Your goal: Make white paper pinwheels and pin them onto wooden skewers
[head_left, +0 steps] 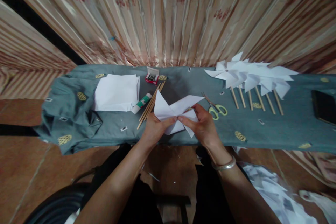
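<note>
A white, partly folded paper sheet with pointed flaps sits at the near edge of the desk, its long axis running left to right, one sharp tip rising at the left, another reaching up toward the right. The left hand and right hand both pinch it at its middle, fingertips meeting. Just left lie thin wooden sticks, a green-and-white glue stick and a stack of plain white paper. Right of it rest yellow-handled scissors, then finished white paper pinwheels on sticks. A wrinkled grey-green cloth covers the desk.
</note>
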